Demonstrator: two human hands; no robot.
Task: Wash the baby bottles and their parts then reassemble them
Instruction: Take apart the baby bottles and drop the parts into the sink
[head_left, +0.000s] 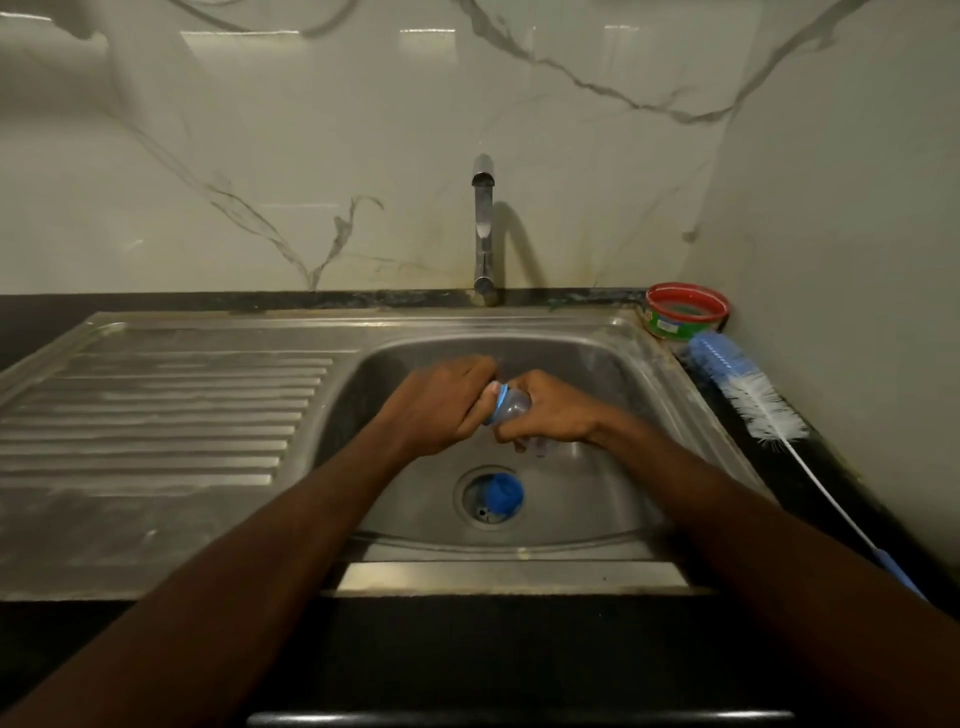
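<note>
No text can be read. A label is seen on the green side of the red-rimmed tub (684, 312) at the far right of the sink (644, 358), but its print is too blurred.

A home kitchen: steel sink (597, 364) with drainboard (156, 415), tap (484, 228), marble-look wall tiles (260, 156)

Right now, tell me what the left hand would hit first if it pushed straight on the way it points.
Likely the blue collar of the bottle it already touches, then the right hand behind.
</note>
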